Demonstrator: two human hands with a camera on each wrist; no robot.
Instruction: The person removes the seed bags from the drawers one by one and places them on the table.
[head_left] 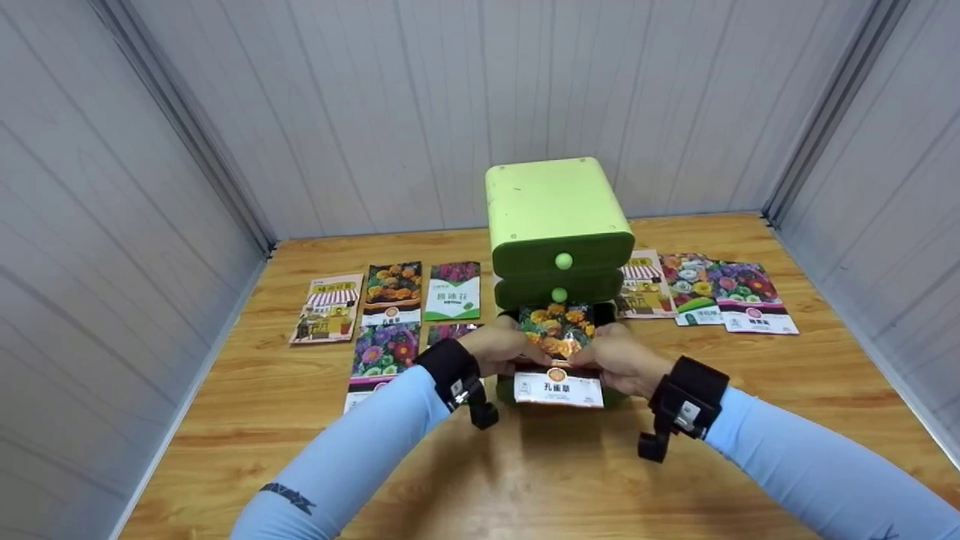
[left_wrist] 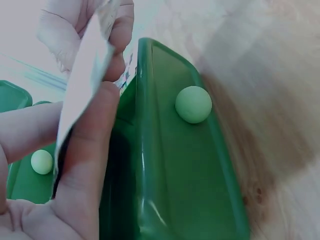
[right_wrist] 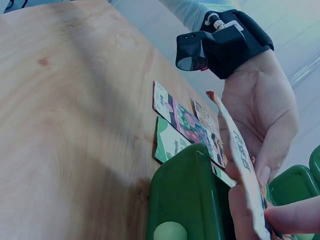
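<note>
Both hands hold a seed packet [head_left: 559,388] with orange flowers and a white lower band, above the pulled-out bottom drawer [left_wrist: 185,165] of a green cabinet [head_left: 555,199]. My left hand [head_left: 501,349] pinches its left edge between thumb and fingers. On the opposite edge, my right hand [head_left: 624,360] grips it the same way. In the left wrist view the packet appears edge-on, tilted, with fingers on both faces. A round pale-green knob [left_wrist: 193,104] sits on the drawer's front. The packet and hands hide most of the drawer's inside.
Left of the cabinet lie several seed packets, including a pink one [head_left: 327,307], a marigold one [head_left: 392,289] and a green-and-white one [head_left: 453,292]. More packets [head_left: 754,296] lie to its right. The two upper drawers [head_left: 525,259] are closed. Panel walls [head_left: 375,112] surround the wooden table [head_left: 795,390].
</note>
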